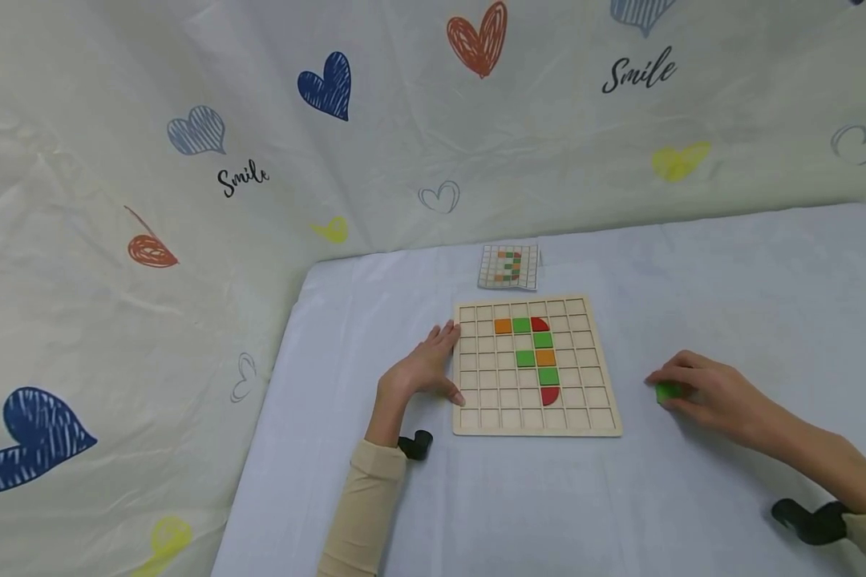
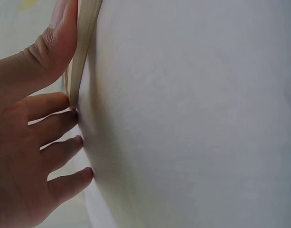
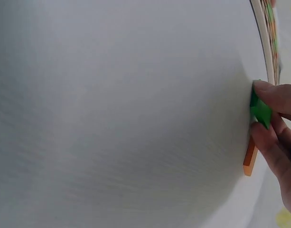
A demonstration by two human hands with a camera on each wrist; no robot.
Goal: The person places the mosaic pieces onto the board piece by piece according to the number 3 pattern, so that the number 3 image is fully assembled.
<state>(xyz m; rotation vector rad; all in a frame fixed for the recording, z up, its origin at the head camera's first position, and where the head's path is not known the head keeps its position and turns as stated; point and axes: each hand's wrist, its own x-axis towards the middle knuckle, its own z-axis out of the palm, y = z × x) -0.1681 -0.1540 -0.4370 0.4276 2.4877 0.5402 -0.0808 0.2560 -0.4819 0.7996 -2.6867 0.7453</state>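
A square wooden grid board (image 1: 583, 401) lies on the table, its cells holding several green and orange squares and two red rounded pieces (image 1: 550, 396). At the board's left edge my left hand (image 1: 424, 365) rests with fingers spread, the thumb touching near the lower left corner. In the left wrist view the thumb lies along the board's wooden side (image 2: 79, 71). Right of the board, my right hand (image 1: 725, 397) pinches a green tile (image 1: 666, 391) between thumb and fingers, close to the tablecloth. An orange block (image 3: 250, 159) lies beside that hand in the right wrist view.
Behind the board lies a small pattern card (image 1: 487, 276) showing a grid with coloured cells. White cloth (image 1: 534, 505) covers the table. A curtain (image 1: 375, 176) printed with hearts and words hangs at the back and left. Black straps (image 1: 811, 521) sit at both wrists.
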